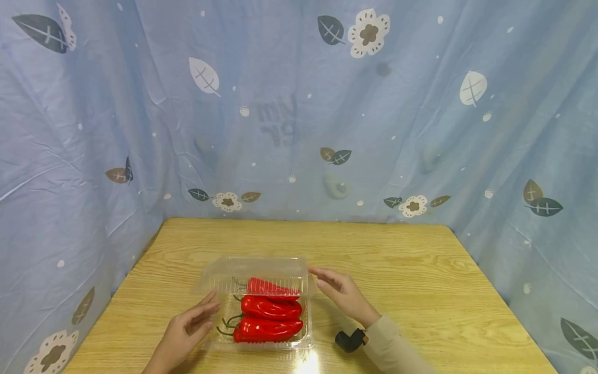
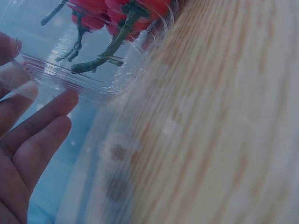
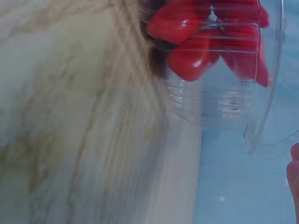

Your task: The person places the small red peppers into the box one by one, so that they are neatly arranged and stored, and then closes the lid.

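A clear plastic clamshell box (image 1: 307, 337) holds several red peppers (image 1: 268, 330) with green stems, lying side by side. Its hinged lid (image 1: 263, 266) is partly raised and leans over the far peppers. At the box's left side is my left hand (image 1: 183, 331), fingers slightly bent; in the left wrist view its fingertips (image 2: 67, 100) are at the plastic edge. Beside the lid's right edge my right hand (image 1: 344, 295) reaches with fingers extended. Only a bit of that hand's fingers (image 3: 294, 170) shows in the right wrist view, near the lid's rim.
The box stands on a wood-grain table (image 1: 397, 270). A blue curtain (image 1: 289, 104) with leaf and flower prints surrounds the table at the back and sides. A black device (image 1: 349, 341) sits at the right wrist, by the beige sleeve (image 1: 392, 345).
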`<state>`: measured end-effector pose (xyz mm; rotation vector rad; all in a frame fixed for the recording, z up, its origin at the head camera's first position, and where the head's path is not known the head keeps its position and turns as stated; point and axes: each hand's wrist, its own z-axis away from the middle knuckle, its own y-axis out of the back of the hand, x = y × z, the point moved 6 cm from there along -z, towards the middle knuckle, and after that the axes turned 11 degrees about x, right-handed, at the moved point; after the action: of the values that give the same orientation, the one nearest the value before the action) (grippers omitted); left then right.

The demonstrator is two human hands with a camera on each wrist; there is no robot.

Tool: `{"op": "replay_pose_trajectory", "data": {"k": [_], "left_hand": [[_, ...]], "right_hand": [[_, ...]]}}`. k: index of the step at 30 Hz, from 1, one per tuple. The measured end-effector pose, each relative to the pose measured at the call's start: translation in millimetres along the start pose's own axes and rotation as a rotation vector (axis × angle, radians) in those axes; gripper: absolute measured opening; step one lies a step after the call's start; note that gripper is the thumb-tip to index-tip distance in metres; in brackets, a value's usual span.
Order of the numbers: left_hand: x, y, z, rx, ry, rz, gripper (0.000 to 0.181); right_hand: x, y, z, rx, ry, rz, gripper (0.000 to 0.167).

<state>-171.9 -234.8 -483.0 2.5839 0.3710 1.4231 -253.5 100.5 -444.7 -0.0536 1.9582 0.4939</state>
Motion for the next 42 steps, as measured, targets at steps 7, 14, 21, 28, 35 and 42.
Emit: {"op": "replay_pose_trajectory", "data": {"k": [7, 14, 21, 28, 35, 42], "left_hand": [[1.7, 1.4, 0.0, 0.023, 0.006, -0.055, 0.032], [0.1, 3.3, 0.9, -0.010, 0.042, 0.062, 0.041], [-5.4, 9.1, -1.7, 0.020, 0.230, 0.112, 0.039], [2.4, 10.0, -3.8, 0.049, 0.212, -0.011, 0.042], [17.5, -1.6, -1.5, -0.068, -0.030, -0.105, 0.056], [21.9, -9.1, -1.7, -0.107, -0.064, -0.370, 0.070]], "right_hand": [[0.2, -6.2, 8.1, -0.034, 0.005, 0.014, 0.039], [1.5, -12.7, 16.5, -0.064, 0.022, 0.049, 0.044], [-2.2, -17.3, 21.0, -0.075, 0.094, 0.165, 0.056], [-5.7, -24.1, 28.2, -0.121, 0.077, 0.320, 0.079], [-8.6, -25.9, 33.3, -0.121, 0.105, 0.388, 0.090], [-14.7, -29.2, 34.8, -0.175, 0.122, 0.460, 0.097]]}}
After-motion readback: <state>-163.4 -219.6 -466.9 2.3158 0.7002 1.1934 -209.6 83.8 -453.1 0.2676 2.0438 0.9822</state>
